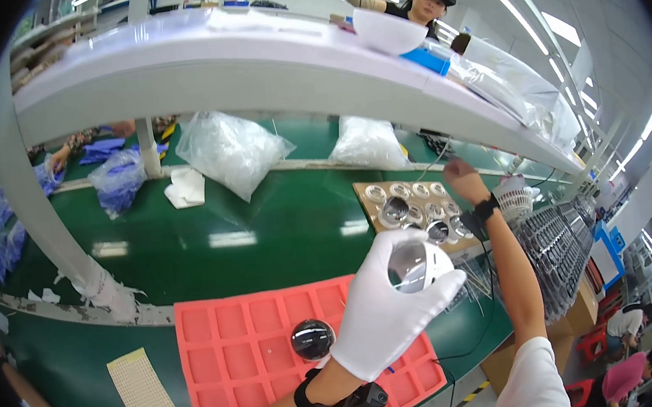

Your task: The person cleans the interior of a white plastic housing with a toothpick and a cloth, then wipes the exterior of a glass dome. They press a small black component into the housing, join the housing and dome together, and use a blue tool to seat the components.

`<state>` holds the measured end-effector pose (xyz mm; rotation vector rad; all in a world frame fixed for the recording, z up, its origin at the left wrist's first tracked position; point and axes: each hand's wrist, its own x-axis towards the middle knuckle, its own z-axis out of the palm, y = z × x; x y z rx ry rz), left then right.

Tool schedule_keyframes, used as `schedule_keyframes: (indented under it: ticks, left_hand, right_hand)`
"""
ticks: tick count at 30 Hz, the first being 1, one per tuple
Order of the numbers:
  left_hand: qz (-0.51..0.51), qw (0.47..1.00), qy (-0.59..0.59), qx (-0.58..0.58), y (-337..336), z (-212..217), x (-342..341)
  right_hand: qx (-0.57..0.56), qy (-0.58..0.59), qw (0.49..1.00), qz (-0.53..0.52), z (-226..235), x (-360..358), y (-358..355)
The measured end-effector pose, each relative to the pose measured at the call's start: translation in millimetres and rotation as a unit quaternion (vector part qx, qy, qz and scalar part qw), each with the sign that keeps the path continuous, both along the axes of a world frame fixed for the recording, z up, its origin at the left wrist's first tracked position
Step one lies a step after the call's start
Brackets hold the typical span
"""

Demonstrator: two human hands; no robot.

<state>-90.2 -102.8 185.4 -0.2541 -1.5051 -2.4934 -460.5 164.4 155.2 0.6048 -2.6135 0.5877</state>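
Note:
My left hand (395, 307), in a white glove, is closed around a shiny dome-shaped part (408, 268) with a white rim, above a red compartment tray (208, 364). A black glossy ball-shaped unit (312, 340) sits in the tray beside the glove's wrist. Farther right, my bare right hand (465, 180) is curled past the right edge of a brown board (369, 199). What its fingers hold is too small to make out. Several round silver-and-white parts (421, 189) stand on that board, some with dark domes.
A sheet of small labels (148, 397) lies left of the tray. Plastic bags (231, 151) and blue-wrapped items (118, 180) line the far side. Stacked clear trays (554, 248) stand at right. A white shelf (251, 73) crosses overhead; co-workers are beyond it and at left.

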Motion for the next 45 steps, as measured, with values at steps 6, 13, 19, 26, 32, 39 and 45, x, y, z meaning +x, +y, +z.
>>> schedule_keyframes:
  ticks: [6, 13, 19, 26, 32, 39, 45]
  left_hand:
    - [-0.028, 0.999, -0.021, -0.013, 7, 7, 0]
    - [-0.011, 0.999, 0.017, -0.031, 4, 2, 5]
    - [0.007, 0.998, 0.027, -0.054, 5, 14, 27]
    - [0.017, 0.991, 0.049, -0.126, 18, 28, 36]
    - [-0.043, 0.913, 0.016, -0.406, 45, -12, 24]
    - [-0.144, 0.728, 0.002, -0.670, 52, -120, 45]
    - [-0.077, 0.669, 0.165, -0.720, 35, -144, 42]
  right_hand:
    - [0.135, -0.195, 0.964, 0.118, 56, 113, -25]
    - [0.245, -0.112, 0.948, 0.170, 44, 201, -32]
    - [0.193, -0.108, 0.950, 0.219, -6, 274, 2]
    - [0.070, -0.163, 0.965, 0.192, -66, 322, 45]
    - [0.006, -0.200, 0.968, 0.152, -108, 348, 60]
    - [-0.045, -0.172, 0.976, 0.122, -131, 365, 74]
    - [-0.064, -0.222, 0.968, 0.098, -135, 370, 69]
